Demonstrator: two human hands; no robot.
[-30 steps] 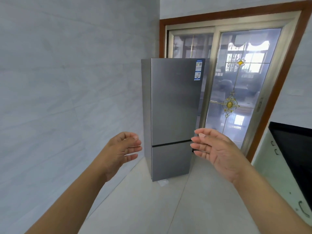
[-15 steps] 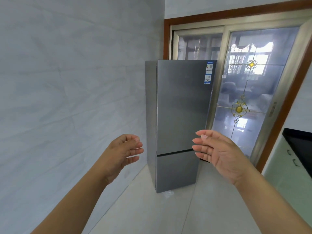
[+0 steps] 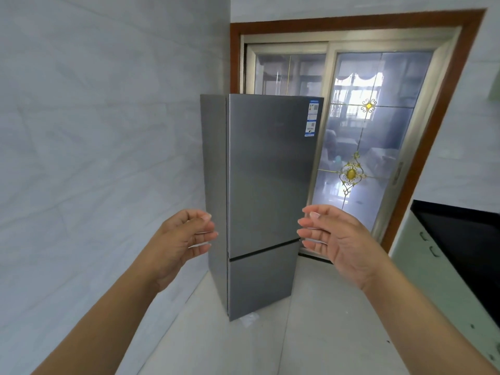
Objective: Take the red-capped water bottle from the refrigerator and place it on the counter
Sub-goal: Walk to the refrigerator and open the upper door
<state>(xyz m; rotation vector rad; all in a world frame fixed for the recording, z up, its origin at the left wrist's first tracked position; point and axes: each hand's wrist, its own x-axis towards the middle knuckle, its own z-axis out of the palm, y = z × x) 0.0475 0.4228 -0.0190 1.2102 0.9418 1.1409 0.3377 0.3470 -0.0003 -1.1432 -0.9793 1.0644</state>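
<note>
Red-capped water bottle is not in view, presumably behind the closed refrigerator [image 3: 266,185] doors ahead of both hands. It will likely be stiff, cold, perhaps slick; gripping mid-body seems best. Left hand [image 3: 178,244] and right hand [image 3: 341,239] hover loosely open, empty. Since a second ago the refrigerator looms nearer, between them.

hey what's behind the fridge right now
Behind the refrigerator stands a sliding glass door in a brown wooden frame; a room shows through the glass. The fridge covers the door's lower left part. Both its doors are shut, hiding the inside.
</note>
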